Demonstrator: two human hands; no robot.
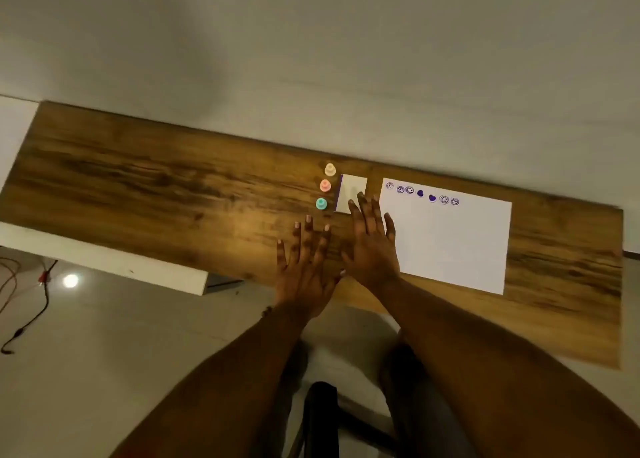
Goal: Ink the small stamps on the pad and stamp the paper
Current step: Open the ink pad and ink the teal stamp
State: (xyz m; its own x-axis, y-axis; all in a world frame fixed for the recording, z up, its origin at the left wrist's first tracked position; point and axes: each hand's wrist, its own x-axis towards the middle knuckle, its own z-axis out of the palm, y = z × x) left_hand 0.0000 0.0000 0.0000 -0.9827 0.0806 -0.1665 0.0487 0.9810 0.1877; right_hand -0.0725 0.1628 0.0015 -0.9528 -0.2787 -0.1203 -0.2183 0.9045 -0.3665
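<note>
Though no hand held any of them, the three small stamps stood upright in a short column on the wooden table (138, 187), just left of the ink pad. The cream stamp (330, 169) was farthest, the pink stamp (325, 185) in the middle and the teal stamp (321, 203) nearest. Each was a round knob on a wider base; they were close together, touching or not I couldn't tell. The ink pad (354, 189) was a pale square with a plain off-white top and a thin purple line down its left edge; lid on or off, couldn't tell. The paper (453, 246) lay just right of the pad, a white sheet in landscape, slightly skewed to the table edge. Seven purple imprints (432, 198) ran along its far edge: five round face-type marks with two solid hearts in the middle. The right hand (372, 246) was palm down, fingers straight and spread, gripping nothing. Its fingertips (362, 198) overlapped the pad's near edge and its outer side overlapped the paper's left edge; actual contact couldn't be told. The left hand (304, 260) was palm down, fingers straight and spread, holding nothing, over bare wood just on the near side of the teal stamp, thumb close to the right thumb. Beyond that were a pale wall behind the table, a white board (104, 257) at its left end, and a dark cable (34, 315) on the floor.
</note>
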